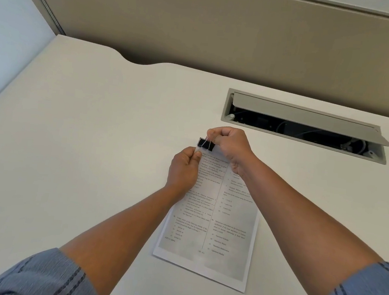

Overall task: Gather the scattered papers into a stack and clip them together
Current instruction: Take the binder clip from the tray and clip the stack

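Observation:
A stack of printed papers [212, 223] lies on the white desk [82, 135], its long side running away from me. A black binder clip [205, 143] with silver wire handles sits at the stack's far left corner. My right hand [230, 146] pinches the clip's handles between thumb and fingers. My left hand [184, 168] grips the far left corner of the papers just below the clip. Whether the clip's jaws bite the paper edge is hidden by my fingers.
A cable hatch [306, 125] with its grey lid raised is cut into the desk to the right, beyond the hands. A beige partition wall [225, 30] runs along the desk's back edge. A pale panel [10, 39] stands at the left.

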